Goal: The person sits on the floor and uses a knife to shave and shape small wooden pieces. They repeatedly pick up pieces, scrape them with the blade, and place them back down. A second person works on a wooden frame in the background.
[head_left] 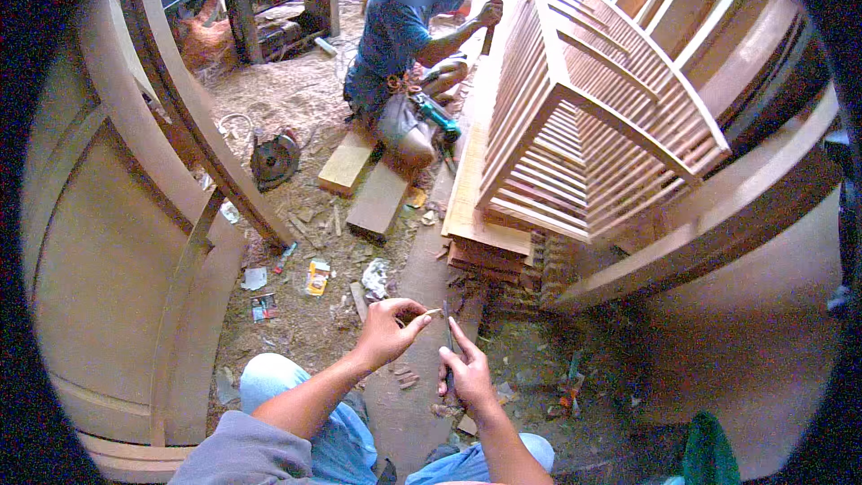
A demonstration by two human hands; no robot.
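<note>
My left hand (388, 330) pinches a small thin pale piece (433, 312), like a sliver or nail, between thumb and forefinger. My right hand (467, 375) is just beside it and grips a slim dark tool (447, 332) that points up toward that piece. Both hands hover above my knees in blue jeans (341, 436) and over a worn plank (409, 395) on the dirt floor. What kind of tool it is cannot be made out.
A slatted wooden frame (584, 126) lies on stacked boards (489, 251) ahead. Another person (404, 54) crouches beyond it with a green power tool (438, 117). A large curved wooden panel (126, 242) stands left, a circular saw (274, 159) and scraps lie on the sawdust floor.
</note>
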